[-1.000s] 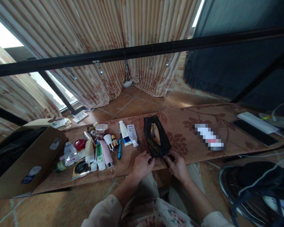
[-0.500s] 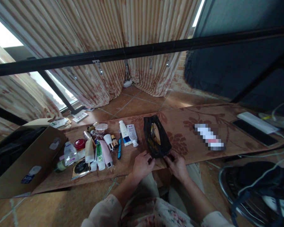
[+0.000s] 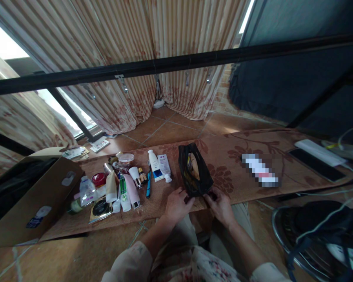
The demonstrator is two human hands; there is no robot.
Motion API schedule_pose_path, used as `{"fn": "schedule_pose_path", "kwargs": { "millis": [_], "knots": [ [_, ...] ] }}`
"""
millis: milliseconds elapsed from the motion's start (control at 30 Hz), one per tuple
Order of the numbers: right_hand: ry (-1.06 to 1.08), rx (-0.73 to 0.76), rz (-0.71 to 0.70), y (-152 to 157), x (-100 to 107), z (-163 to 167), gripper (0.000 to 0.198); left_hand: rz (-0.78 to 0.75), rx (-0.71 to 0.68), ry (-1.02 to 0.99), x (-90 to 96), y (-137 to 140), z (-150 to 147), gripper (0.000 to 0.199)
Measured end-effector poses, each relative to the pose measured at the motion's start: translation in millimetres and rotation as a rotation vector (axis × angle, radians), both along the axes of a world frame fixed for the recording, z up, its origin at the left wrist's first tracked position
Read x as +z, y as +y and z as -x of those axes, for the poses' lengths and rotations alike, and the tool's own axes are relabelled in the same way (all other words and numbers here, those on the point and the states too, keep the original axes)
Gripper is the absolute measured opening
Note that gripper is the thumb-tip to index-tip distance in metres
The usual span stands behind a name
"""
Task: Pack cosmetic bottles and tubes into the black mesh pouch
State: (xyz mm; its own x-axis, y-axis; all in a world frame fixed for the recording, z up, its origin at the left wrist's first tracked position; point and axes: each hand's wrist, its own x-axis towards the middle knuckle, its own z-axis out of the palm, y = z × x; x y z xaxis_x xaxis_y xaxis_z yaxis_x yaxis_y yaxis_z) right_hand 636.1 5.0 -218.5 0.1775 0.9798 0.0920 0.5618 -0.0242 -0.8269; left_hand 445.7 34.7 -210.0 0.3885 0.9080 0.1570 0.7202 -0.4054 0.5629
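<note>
A black mesh pouch sits at the front of the cloth-covered bench, its top unzipped and gaping. Inside it some tan and yellow items show, too dim to name. My left hand, fingers curled, grips the pouch's near end at its left corner. At the right corner of the same end, my right hand pinches the pouch edge. Just left of the pouch lie a white and blue tube and a pale lilac tube. A blue slim tool rests beside them.
Farther left are several cosmetics, among them a pink tube, a red jar and a compact. A cardboard box stands at the left end. On the right are a blurred-out object and a white power strip with cables.
My left thumb has shifted slightly to the right along the pouch's near end. The pouch, my right hand and the cosmetics look the same.
</note>
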Motion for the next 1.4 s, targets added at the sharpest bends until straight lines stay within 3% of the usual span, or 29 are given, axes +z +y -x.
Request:
{"fn": "schedule_pose_path", "kwargs": {
  "millis": [200,633,1400],
  "knots": [
    [-0.001,0.000,0.011,0.0,-2.0,-0.1,0.019,-0.001,0.104,0.082,0.7,-0.1,-7.7,0.032],
    [-0.008,-0.007,0.008,0.2,-2.9,0.9,0.020,-0.015,0.080,0.188,-0.8,1.1,-8.4,0.024],
    [0.001,0.012,-0.023,1.6,-4.4,-0.1,0.020,-0.055,0.055,-0.050,-6.7,-1.2,-3.4,0.018]
  ]
}}
